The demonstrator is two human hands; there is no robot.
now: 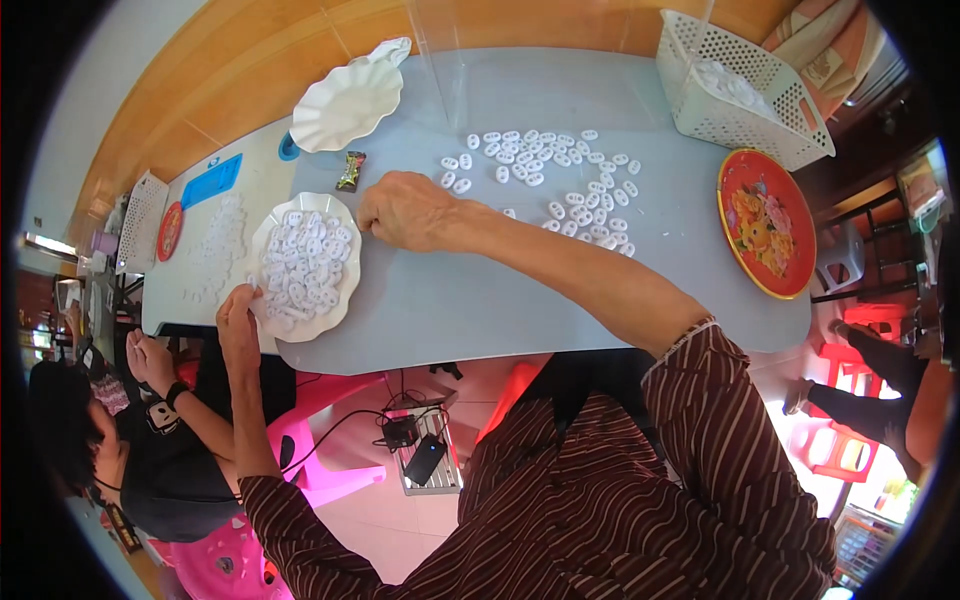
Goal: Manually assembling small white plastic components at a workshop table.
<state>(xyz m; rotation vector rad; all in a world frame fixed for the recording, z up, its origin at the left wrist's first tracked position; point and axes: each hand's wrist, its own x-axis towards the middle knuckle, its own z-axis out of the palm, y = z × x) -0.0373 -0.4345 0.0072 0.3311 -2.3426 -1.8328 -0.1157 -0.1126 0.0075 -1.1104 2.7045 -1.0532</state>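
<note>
A white scalloped dish [352, 272] is heaped with small white oval pieces [305, 262], each with dark marks on it. My left hand [238, 325] pinches the dish's near left rim. At the far right rim, my right hand [408, 210] is closed with its fingertips against the edge; the hand itself hides part of that grip. More of the same oval pieces [525, 155] lie scattered on the grey table [460, 310] beyond and right of my right forearm. Just beyond the dish is a small dark wrapped packet [351, 170].
A second scalloped white dish [345, 108] stands at the far left. On the right are a perforated white basket [780, 125] and a round red tray [768, 225]. A clear upright panel [440, 85] stands at the back. Another person [165, 450] sits close on my left.
</note>
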